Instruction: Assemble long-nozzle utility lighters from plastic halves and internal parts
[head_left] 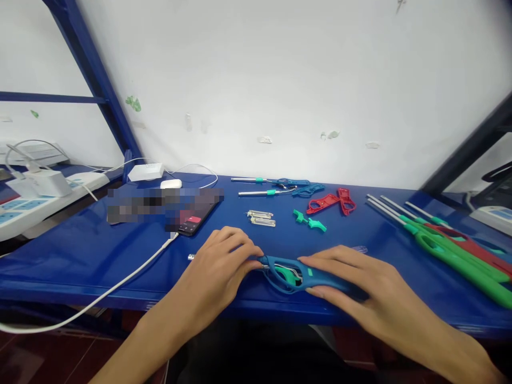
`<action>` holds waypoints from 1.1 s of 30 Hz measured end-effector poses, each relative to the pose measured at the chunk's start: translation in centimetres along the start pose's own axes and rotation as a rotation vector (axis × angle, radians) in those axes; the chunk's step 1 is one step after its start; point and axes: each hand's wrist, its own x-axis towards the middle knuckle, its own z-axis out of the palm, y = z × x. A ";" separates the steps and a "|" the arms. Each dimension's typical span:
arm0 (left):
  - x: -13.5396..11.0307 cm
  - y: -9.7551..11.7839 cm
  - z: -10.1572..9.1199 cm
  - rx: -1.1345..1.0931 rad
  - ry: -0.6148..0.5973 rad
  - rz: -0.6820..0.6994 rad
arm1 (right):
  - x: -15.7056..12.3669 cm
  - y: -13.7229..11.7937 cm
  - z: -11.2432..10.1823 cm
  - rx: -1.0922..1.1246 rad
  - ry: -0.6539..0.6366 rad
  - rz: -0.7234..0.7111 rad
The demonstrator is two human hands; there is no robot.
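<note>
A blue long-necked lighter (314, 277) lies across the front of the table between my hands, its neck pointing left. My left hand (224, 261) is closed on the neck end beside the finger loop, covering most of the metal tube; the tube's tip (191, 257) shows past it. My right hand (356, 277) grips the handle, thumb on the near side and fingers on the far side. Through the loop opening I see a green trigger (287, 275) and thin pale wire or tubing. The handle's right end is hidden under my right palm.
Behind the lighter lie clear narrow parts (263, 221), green triggers (316, 224), red handle pieces (323, 203) and metal tubes (256, 193) with blue pieces. Several lighters, including a green one (452, 256), lie right. A phone (200, 216) and white cable (132, 278) lie left.
</note>
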 end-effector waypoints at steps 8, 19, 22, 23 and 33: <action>-0.1 0.2 -0.5 -0.030 -0.149 -0.112 | -0.2 -0.1 1.6 -0.004 -0.063 0.004; -0.1 0.5 -0.7 -0.022 -0.151 -0.136 | -0.1 -0.1 1.9 0.021 -0.074 0.025; -0.1 0.6 -0.6 -0.020 -0.160 -0.140 | -0.2 0.0 2.0 0.017 -0.064 0.022; -0.1 0.6 -0.6 -0.022 -0.168 -0.145 | -0.3 0.0 2.1 0.014 -0.057 0.021; -0.2 0.6 -0.6 -0.041 -0.184 -0.153 | -0.5 0.1 2.2 0.042 -0.028 0.046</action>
